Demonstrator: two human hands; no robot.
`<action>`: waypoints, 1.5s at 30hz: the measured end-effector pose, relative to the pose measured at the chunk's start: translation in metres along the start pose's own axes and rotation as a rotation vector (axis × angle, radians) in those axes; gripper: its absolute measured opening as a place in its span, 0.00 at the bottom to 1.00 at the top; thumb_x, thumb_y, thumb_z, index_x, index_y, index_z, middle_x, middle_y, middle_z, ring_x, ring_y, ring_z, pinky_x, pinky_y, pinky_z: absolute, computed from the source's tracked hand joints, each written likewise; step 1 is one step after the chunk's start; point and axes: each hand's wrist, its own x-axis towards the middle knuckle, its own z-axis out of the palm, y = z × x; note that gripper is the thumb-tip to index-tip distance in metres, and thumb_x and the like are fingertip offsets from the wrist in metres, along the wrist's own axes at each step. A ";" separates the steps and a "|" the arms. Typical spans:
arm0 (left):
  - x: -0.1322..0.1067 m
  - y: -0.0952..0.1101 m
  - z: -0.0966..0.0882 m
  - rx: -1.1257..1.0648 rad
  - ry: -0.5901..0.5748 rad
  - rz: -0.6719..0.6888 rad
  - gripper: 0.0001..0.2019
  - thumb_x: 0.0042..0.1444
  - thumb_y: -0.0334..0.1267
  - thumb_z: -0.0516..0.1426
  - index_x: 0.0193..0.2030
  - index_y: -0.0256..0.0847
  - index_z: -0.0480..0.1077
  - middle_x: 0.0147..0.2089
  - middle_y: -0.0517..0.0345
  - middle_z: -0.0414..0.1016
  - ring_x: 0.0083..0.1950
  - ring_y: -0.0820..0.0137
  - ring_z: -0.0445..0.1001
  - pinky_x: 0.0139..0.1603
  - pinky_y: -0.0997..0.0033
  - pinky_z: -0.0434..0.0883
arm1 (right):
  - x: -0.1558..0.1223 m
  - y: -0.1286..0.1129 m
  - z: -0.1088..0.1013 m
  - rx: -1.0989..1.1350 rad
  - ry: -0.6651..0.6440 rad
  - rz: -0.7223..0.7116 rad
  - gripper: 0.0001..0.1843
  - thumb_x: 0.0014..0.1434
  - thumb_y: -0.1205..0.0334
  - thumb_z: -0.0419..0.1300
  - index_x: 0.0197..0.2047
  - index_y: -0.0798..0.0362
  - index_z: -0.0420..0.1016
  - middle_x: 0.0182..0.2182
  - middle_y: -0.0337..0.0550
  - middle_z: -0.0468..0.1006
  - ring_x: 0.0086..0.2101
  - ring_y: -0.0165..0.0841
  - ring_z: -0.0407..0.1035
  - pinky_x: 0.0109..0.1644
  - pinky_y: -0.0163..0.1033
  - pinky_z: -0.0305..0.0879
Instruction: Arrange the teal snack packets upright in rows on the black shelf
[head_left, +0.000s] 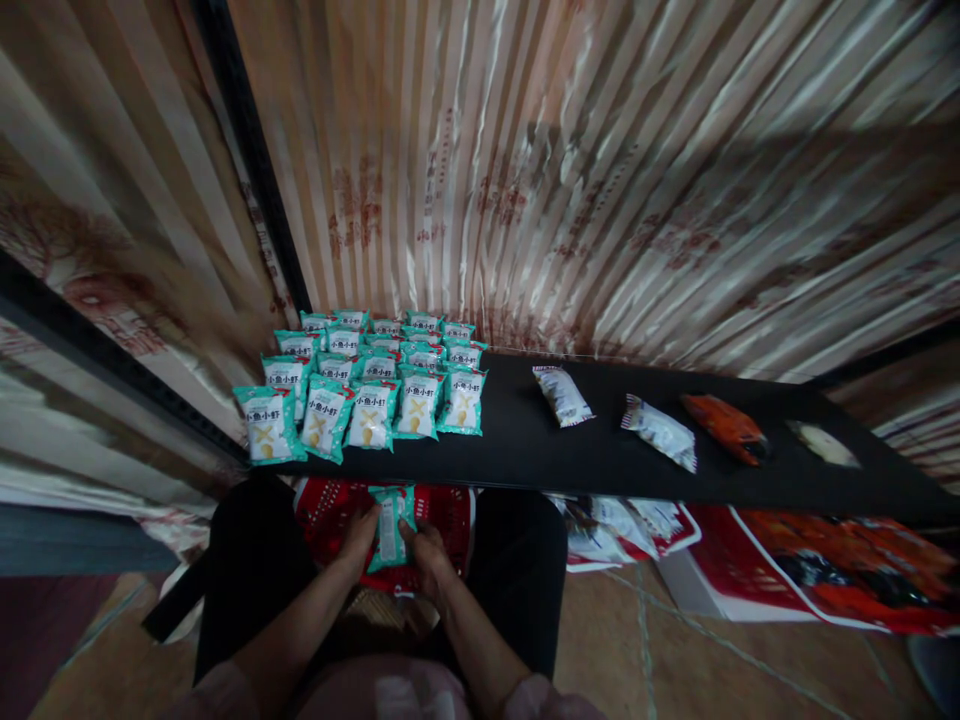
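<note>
A teal snack packet point(391, 530) is held low between my two hands, its back with the printed panel facing up. My left hand point(361, 532) grips its left edge. On the opposite edge my right hand point(424, 549) has its thumb over the packet. Below them, between my knees, sits a red basket point(324, 512) with a perforated wall. Just beyond, several matching teal packets point(371, 415) stand in rows at the left end of a black shelf point(510, 462), fronts toward me.
Along the shelf to the right lie a white packet point(562, 396), another white packet point(660, 432), an orange packet point(725, 428) and a pale packet point(823, 444). Under the shelf, a red basket point(757, 575) holds orange packets. A black post point(259, 165) and patterned curtain point(450, 150) stand behind.
</note>
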 end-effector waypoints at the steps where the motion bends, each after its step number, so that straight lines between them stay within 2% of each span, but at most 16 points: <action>1: -0.001 0.002 0.002 -0.029 -0.013 -0.013 0.10 0.50 0.41 0.55 0.34 0.36 0.71 0.36 0.47 0.78 0.41 0.62 0.76 0.35 0.69 0.70 | -0.003 -0.001 0.000 0.010 -0.004 0.004 0.26 0.35 0.53 0.70 0.36 0.57 0.72 0.25 0.43 0.79 0.30 0.37 0.75 0.35 0.39 0.70; 6: -0.008 0.006 0.012 -0.158 -0.062 -0.108 0.13 0.53 0.44 0.54 0.30 0.35 0.72 0.27 0.49 0.77 0.30 0.63 0.76 0.29 0.68 0.71 | -0.017 -0.004 0.000 -0.020 -0.065 -0.012 0.24 0.37 0.51 0.69 0.36 0.56 0.73 0.25 0.42 0.78 0.29 0.36 0.75 0.34 0.38 0.70; 10: -0.011 0.007 0.016 -0.223 -0.059 -0.143 0.13 0.51 0.45 0.56 0.27 0.35 0.71 0.21 0.54 0.75 0.25 0.65 0.75 0.26 0.69 0.70 | -0.024 -0.003 -0.003 -0.014 -0.078 -0.037 0.28 0.34 0.49 0.70 0.36 0.56 0.72 0.26 0.42 0.78 0.29 0.36 0.74 0.35 0.39 0.70; 19: -0.021 0.014 0.020 -0.269 -0.061 -0.132 0.10 0.53 0.43 0.57 0.35 0.37 0.70 0.25 0.55 0.77 0.26 0.68 0.76 0.26 0.71 0.71 | -0.050 -0.027 -0.008 -0.077 -0.067 -0.038 0.32 0.35 0.44 0.68 0.40 0.56 0.72 0.33 0.45 0.78 0.36 0.37 0.74 0.41 0.39 0.70; 23: -0.025 0.017 0.021 -0.272 -0.100 -0.102 0.10 0.52 0.42 0.58 0.37 0.37 0.71 0.25 0.56 0.76 0.24 0.69 0.76 0.26 0.72 0.71 | -0.051 -0.034 -0.008 -0.030 -0.028 -0.025 0.32 0.37 0.42 0.67 0.40 0.57 0.73 0.33 0.46 0.79 0.38 0.38 0.73 0.41 0.39 0.69; 28: -0.035 0.019 0.023 -0.261 -0.152 -0.062 0.11 0.51 0.42 0.59 0.36 0.37 0.71 0.27 0.55 0.77 0.26 0.69 0.76 0.27 0.74 0.70 | -0.046 -0.039 -0.008 0.088 -0.065 -0.042 0.29 0.40 0.42 0.66 0.39 0.56 0.73 0.31 0.46 0.80 0.35 0.39 0.75 0.38 0.40 0.70; 32: -0.039 0.018 0.024 -0.212 -0.166 -0.052 0.13 0.49 0.43 0.60 0.38 0.37 0.71 0.28 0.53 0.78 0.27 0.68 0.76 0.27 0.73 0.70 | -0.043 -0.041 -0.011 0.099 -0.075 -0.021 0.28 0.38 0.43 0.67 0.37 0.57 0.73 0.29 0.46 0.80 0.32 0.39 0.75 0.35 0.39 0.70; 36: -0.042 0.018 0.027 -0.233 -0.204 -0.014 0.12 0.50 0.42 0.59 0.37 0.36 0.71 0.27 0.53 0.77 0.26 0.68 0.76 0.27 0.72 0.69 | -0.039 -0.036 -0.014 0.120 -0.080 -0.065 0.28 0.36 0.43 0.68 0.34 0.57 0.72 0.25 0.45 0.79 0.30 0.38 0.75 0.33 0.38 0.69; 42: -0.044 0.017 0.035 -0.194 -0.192 -0.007 0.11 0.49 0.44 0.58 0.33 0.36 0.71 0.26 0.54 0.77 0.25 0.68 0.74 0.27 0.71 0.69 | -0.042 -0.033 -0.017 0.102 -0.016 -0.139 0.28 0.36 0.42 0.67 0.32 0.57 0.73 0.21 0.42 0.77 0.26 0.37 0.73 0.30 0.37 0.68; 45: -0.042 0.014 0.036 -0.079 -0.148 0.047 0.14 0.47 0.46 0.60 0.32 0.37 0.71 0.27 0.53 0.77 0.29 0.66 0.76 0.31 0.70 0.70 | -0.043 -0.033 -0.019 0.056 0.013 -0.168 0.27 0.38 0.41 0.66 0.32 0.57 0.73 0.20 0.41 0.76 0.25 0.35 0.72 0.29 0.36 0.67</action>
